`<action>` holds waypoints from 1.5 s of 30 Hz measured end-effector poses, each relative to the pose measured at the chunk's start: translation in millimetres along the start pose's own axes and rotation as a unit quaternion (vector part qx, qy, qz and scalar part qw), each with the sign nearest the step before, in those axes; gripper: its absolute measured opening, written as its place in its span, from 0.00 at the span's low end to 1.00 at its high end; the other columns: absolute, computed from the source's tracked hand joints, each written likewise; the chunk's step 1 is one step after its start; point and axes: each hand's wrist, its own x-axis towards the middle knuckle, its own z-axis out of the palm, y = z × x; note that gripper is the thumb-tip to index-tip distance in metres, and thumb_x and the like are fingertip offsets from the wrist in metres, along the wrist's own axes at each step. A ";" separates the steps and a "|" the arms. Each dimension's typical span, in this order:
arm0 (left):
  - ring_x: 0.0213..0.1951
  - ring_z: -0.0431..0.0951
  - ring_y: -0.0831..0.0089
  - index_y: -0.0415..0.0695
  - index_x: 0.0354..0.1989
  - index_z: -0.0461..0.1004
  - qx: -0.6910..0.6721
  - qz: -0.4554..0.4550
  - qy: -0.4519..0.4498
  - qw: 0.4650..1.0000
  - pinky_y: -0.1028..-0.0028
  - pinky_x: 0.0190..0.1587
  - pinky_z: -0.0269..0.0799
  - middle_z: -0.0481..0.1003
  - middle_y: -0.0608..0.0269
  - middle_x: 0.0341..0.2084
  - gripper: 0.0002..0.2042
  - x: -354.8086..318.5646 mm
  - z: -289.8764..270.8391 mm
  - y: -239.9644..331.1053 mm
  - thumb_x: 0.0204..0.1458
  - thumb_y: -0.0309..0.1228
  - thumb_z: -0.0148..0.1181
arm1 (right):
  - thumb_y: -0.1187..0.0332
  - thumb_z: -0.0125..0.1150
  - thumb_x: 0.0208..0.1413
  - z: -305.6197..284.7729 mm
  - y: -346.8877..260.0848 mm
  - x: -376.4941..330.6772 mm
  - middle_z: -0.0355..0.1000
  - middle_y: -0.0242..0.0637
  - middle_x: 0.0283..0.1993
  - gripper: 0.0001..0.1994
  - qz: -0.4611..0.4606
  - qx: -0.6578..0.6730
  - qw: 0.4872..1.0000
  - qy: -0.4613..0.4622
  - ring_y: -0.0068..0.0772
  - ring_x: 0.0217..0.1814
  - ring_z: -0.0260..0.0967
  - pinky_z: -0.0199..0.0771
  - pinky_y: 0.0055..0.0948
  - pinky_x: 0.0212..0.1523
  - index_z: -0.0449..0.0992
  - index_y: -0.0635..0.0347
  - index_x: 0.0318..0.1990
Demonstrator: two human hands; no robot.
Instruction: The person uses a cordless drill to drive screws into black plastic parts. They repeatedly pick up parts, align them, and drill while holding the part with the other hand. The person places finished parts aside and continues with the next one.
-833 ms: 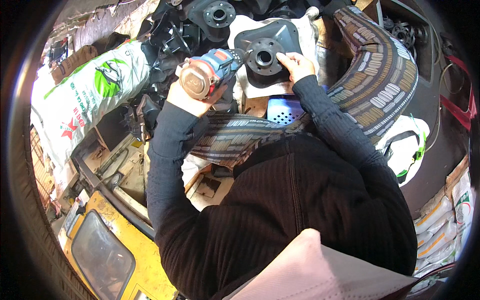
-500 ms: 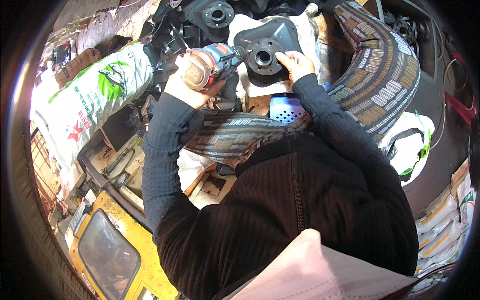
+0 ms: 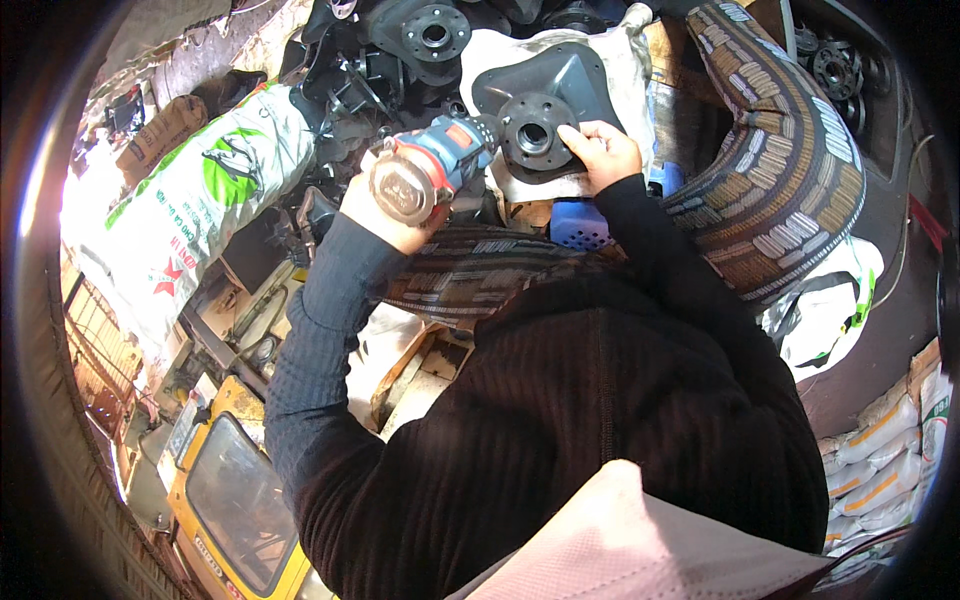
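My left hand [image 3: 372, 212] grips a blue and red cordless power tool [image 3: 432, 165], its nose pointing right at a dark metal flanged hub [image 3: 535, 128]. The hub sits on a grey triangular bracket plate [image 3: 565, 82] that lies on white cloth. My right hand [image 3: 602, 152] rests on the lower right rim of the hub, fingers pressed against it. Both arms wear black ribbed sleeves.
A second round flanged part [image 3: 434, 32] lies among dark metal pieces behind. A white and green sack [image 3: 195, 215] is at the left, a patterned brown tube-like roll [image 3: 790, 170] at the right, a blue perforated piece [image 3: 580, 225] below the hub, and a yellow vehicle cab [image 3: 225, 500] at lower left.
The power tool and my left hand have shifted slightly right, bringing the nose closer to the hub. My right hand stays on the hub.
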 end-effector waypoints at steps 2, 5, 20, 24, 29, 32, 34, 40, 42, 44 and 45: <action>0.45 0.72 0.62 0.43 0.45 0.69 0.151 0.116 -0.036 0.981 0.66 0.50 0.66 0.72 0.56 0.41 0.21 5.0 -0.8 -2.5 0.42 0.37 0.60 | 0.65 0.66 0.46 0.6 -9.5 -2.7 0.72 0.29 0.26 0.13 -0.003 0.060 0.997 -0.042 0.15 0.26 0.65 0.65 0.17 0.28 0.75 0.66 0.33; 0.47 0.71 0.63 0.43 0.46 0.69 0.142 0.119 -0.052 0.981 0.66 0.51 0.65 0.72 0.58 0.44 0.22 13.4 -0.5 -5.9 0.42 0.38 0.60 | 0.68 0.64 0.49 -5.4 -24.1 -10.8 0.72 0.30 0.27 0.10 -0.017 0.087 0.991 -0.102 0.13 0.28 0.66 0.66 0.15 0.28 0.73 0.68 0.33; 0.43 0.75 0.62 0.48 0.41 0.73 0.049 0.083 0.158 0.983 0.65 0.46 0.69 0.75 0.61 0.39 0.18 -48.3 33.6 22.9 0.41 0.39 0.64 | 0.66 0.53 0.56 -32.1 -21.7 -1.4 0.66 0.27 0.31 0.20 0.086 0.243 0.962 -0.086 0.15 0.24 0.57 0.60 0.16 0.25 0.65 0.61 0.56; 0.44 0.74 0.62 0.49 0.46 0.71 0.019 0.159 0.185 0.970 0.65 0.48 0.68 0.73 0.61 0.42 0.20 -82.0 50.0 36.7 0.42 0.35 0.65 | 0.74 0.49 0.56 -46.7 -31.8 -20.0 0.70 0.40 0.39 0.12 0.098 0.385 0.894 -0.208 0.31 0.36 0.71 0.74 0.25 0.29 0.65 0.63 0.48; 0.45 0.74 0.63 0.47 0.46 0.71 0.011 0.195 0.217 0.957 0.66 0.48 0.69 0.73 0.60 0.42 0.20 -89.4 65.1 54.8 0.41 0.33 0.65 | 0.76 0.50 0.56 -38.6 -37.0 -33.8 0.68 0.48 0.50 0.06 0.093 0.465 0.836 -0.278 0.42 0.52 0.69 0.77 0.33 0.39 0.65 0.60 0.41; 0.45 0.74 0.62 0.46 0.46 0.70 -0.083 0.166 0.193 0.963 0.66 0.49 0.68 0.73 0.60 0.42 0.21 -92.1 64.4 61.8 0.41 0.33 0.65 | 0.75 0.50 0.56 -37.9 -37.8 -36.8 0.68 0.48 0.50 0.06 0.110 0.470 0.829 -0.282 0.42 0.52 0.69 0.78 0.33 0.39 0.65 0.60 0.41; 0.44 0.74 0.63 0.46 0.47 0.70 -0.068 0.157 0.184 0.968 0.67 0.49 0.69 0.73 0.60 0.42 0.21 -92.0 62.2 64.4 0.41 0.32 0.64 | 0.75 0.51 0.56 -37.7 -37.1 -39.5 0.68 0.48 0.51 0.06 0.119 0.485 0.817 -0.288 0.42 0.52 0.69 0.78 0.33 0.40 0.66 0.60 0.41; 0.45 0.73 0.64 0.45 0.47 0.68 -0.073 0.158 0.177 0.969 0.67 0.49 0.68 0.72 0.60 0.42 0.22 -91.6 57.7 64.4 0.42 0.32 0.64 | 0.74 0.50 0.57 -36.4 -37.9 -45.7 0.67 0.49 0.52 0.05 0.127 0.466 0.832 -0.272 0.42 0.53 0.68 0.78 0.31 0.41 0.65 0.59 0.41; 0.46 0.73 0.65 0.44 0.50 0.66 -0.025 0.183 0.171 0.968 0.68 0.50 0.67 0.71 0.59 0.43 0.24 -90.3 57.6 62.2 0.42 0.32 0.64 | 0.73 0.49 0.58 -35.9 -38.5 -45.9 0.67 0.49 0.52 0.06 0.135 0.466 0.832 -0.270 0.41 0.53 0.68 0.78 0.30 0.41 0.65 0.59 0.42; 0.47 0.72 0.66 0.43 0.53 0.62 -0.081 0.138 0.120 0.980 0.68 0.51 0.67 0.70 0.56 0.45 0.25 -89.0 60.0 61.4 0.44 0.32 0.61 | 0.73 0.48 0.58 -34.1 -37.7 -45.7 0.67 0.49 0.52 0.06 0.141 0.485 0.813 -0.288 0.41 0.53 0.68 0.78 0.29 0.41 0.64 0.59 0.43; 0.48 0.71 0.66 0.42 0.54 0.60 -0.113 0.112 0.097 0.982 0.69 0.52 0.67 0.69 0.55 0.46 0.26 -87.6 62.8 62.0 0.46 0.31 0.60 | 0.73 0.48 0.58 -33.5 -36.9 -45.3 0.67 0.49 0.51 0.07 0.151 0.481 0.816 -0.284 0.41 0.53 0.68 0.78 0.29 0.41 0.64 0.60 0.43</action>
